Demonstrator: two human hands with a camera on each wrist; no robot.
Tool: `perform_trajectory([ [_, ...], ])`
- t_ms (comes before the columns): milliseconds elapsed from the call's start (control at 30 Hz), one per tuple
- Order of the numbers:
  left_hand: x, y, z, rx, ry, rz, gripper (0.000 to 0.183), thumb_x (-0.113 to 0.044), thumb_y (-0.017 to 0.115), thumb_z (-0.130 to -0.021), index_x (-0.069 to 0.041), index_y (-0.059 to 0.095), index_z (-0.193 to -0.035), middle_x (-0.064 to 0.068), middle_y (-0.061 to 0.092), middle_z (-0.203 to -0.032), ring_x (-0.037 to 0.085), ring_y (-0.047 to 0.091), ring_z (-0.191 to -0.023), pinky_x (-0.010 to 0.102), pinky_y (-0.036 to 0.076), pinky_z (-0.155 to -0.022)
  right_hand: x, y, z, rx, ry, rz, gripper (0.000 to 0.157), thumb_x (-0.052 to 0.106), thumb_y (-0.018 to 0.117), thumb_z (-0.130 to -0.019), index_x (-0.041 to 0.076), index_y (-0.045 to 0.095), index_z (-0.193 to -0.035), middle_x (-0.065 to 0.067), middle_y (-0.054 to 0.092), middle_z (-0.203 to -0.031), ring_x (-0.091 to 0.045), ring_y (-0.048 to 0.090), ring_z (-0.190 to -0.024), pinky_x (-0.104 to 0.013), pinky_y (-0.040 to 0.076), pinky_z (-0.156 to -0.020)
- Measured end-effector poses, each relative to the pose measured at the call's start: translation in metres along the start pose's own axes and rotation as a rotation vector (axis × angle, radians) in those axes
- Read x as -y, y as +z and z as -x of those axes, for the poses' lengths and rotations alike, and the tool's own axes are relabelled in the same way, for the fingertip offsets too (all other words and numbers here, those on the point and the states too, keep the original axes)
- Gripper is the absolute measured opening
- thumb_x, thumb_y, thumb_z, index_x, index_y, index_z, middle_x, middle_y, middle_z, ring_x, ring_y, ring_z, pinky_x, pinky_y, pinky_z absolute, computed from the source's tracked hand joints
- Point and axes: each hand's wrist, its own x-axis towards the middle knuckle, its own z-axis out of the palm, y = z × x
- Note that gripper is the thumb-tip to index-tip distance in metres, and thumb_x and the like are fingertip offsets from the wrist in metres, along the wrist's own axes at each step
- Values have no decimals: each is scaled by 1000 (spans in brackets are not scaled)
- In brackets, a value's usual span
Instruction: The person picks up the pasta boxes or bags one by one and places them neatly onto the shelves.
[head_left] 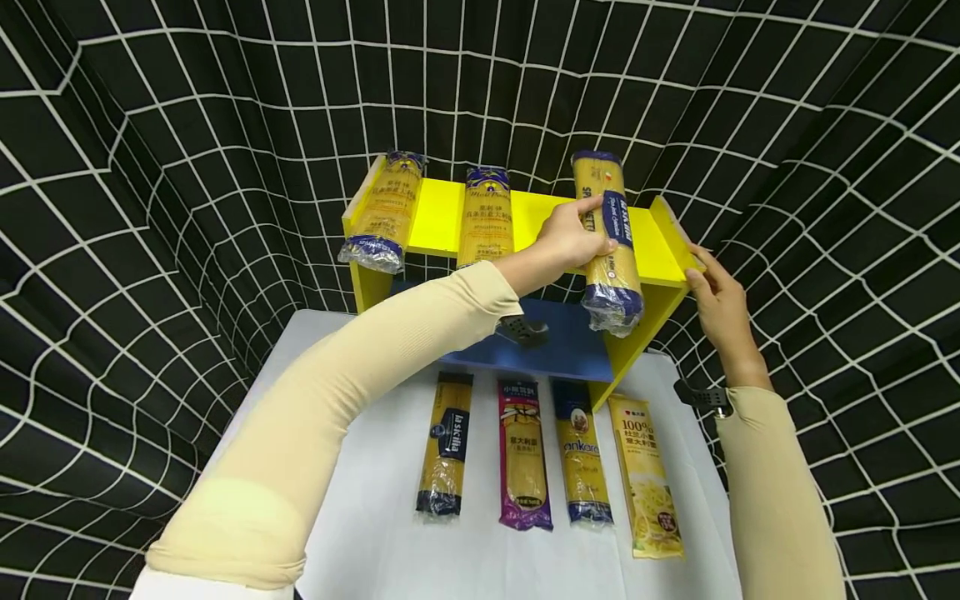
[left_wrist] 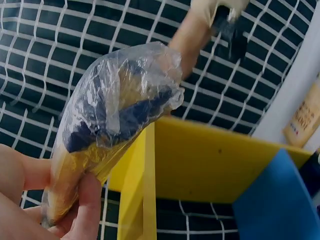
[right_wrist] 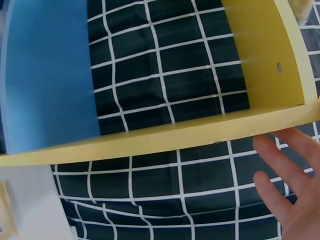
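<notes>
Closest in the left wrist view, the spaghetti pack (left_wrist: 107,112) tilts over the right end of the yellow rack (head_left: 657,247), pinched in the fingers of my left hand (head_left: 570,239); I can't tell whether it touches. I judge it light, stiff lengthwise, brittle and slippery-skinned, best held round its middle, not by the crinkled end. My right hand (head_left: 722,307) rests near-straight fingers against the rack's right side. Four pasta packs (head_left: 524,454) lie before the rack on the counter (head_left: 360,508).

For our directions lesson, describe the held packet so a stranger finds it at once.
Find the yellow shelf and look along its top. The packet is rightmost. Unlike its two neighbours, it is in the left hand and has a dark central label.
</notes>
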Motion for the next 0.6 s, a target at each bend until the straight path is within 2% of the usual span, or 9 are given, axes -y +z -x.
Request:
perform_trajectory([
  [100,-1,5,-12,-17,-50,19,74,-6,74,-87,-32,43,-150,10,63,-128,23,72,-99,28,60,-67,0,-1,0,1,-6,-3,45,39,45,-104,41,41,-149,-21,57,-136,9,51,-96,-11,40,-86],
  [200,-1,7,-21,-4,-83,43,72,-7,72,-89,-30,42,-150,10,62,-130,24,71,-103,31,61,-73,0,-1,0,4,-2,-4,45,41,45,-104,43,40,-149,-20,57,-138,8,52,-98,-14,42,-90],
  [367,-4,9,-34,19,-92,42,70,-8,70,-91,-29,41,-151,10,61,-131,26,70,-107,35,61,-79,1,-3,0,13,10,4,45,44,43,-104,48,38,-148,-20,55,-142,7,51,-101,-24,45,-98],
  [600,-2,7,-46,-5,-139,-3,66,-10,69,-92,-27,42,-150,10,60,-130,26,69,-108,35,60,-83,-1,-2,-1,6,-7,-12,45,41,45,-104,46,39,-148,-22,57,-140,7,52,-99,-19,43,-93],
])
